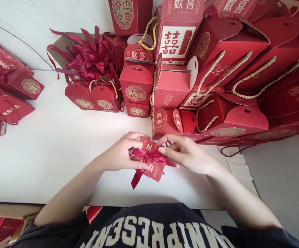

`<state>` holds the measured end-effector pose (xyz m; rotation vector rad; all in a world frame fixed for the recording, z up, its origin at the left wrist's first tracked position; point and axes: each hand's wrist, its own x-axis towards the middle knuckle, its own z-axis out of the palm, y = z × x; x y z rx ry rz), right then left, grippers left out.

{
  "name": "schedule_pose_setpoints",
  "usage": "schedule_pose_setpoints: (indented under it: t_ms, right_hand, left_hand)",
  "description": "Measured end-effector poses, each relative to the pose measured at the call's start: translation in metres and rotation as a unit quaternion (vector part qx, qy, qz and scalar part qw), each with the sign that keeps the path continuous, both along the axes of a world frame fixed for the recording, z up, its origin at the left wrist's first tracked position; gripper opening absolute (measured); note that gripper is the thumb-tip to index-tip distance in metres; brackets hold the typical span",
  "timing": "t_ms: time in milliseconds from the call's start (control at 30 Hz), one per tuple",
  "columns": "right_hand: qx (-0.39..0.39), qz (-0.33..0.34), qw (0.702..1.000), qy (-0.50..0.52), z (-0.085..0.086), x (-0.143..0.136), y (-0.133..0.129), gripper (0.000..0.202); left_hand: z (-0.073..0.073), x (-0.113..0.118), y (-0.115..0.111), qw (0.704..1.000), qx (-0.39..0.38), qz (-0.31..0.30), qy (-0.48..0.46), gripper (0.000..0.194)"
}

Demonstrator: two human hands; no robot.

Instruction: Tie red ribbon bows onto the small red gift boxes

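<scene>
A small red gift box point(155, 175) with pale lettering is between my two hands, near the table's front edge. A dark-red satin ribbon point(138, 178) is tied in a bow across its top, one tail hanging toward me. My left hand point(122, 153) grips the box from the left, thumb on its near part and fingers at its far edge. At the right side, the fingers of my right hand point(182, 151) are pinched on the bow's loop. Part of the box's right side is hidden behind that hand.
Red gift boxes with rope handles point(227, 69) are stacked at the back and right. A carton holds a heap of loose ribbons point(92, 57) at the back left. More boxes point(12, 100) stand at the far left of the white table point(48, 151). An open carton point(7, 210) is below at front left.
</scene>
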<state>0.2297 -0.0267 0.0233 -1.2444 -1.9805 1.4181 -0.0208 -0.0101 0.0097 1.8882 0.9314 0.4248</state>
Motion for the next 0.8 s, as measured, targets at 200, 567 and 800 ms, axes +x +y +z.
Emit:
schedule_pose_setpoints:
  t_ms: [200, 567, 800]
  right_hand:
    - [-0.257, 0.108, 0.960, 0.011, 0.000, -0.003, 0.028, 0.038]
    - [-0.231, 0.175, 0.956, -0.047, 0.008, -0.001, 0.027, 0.021]
    - [-0.201, 0.235, 0.946, -0.101, 0.015, 0.003, 0.041, 0.023]
  left_hand:
    - [0.001, -0.002, -0.002, 0.999, -0.045, -0.013, 0.010, 0.039]
    - [0.003, -0.006, 0.001, 0.995, -0.090, -0.034, 0.018, 0.018]
    - [0.001, -0.008, 0.003, 0.992, -0.115, -0.045, 0.023, 0.021]
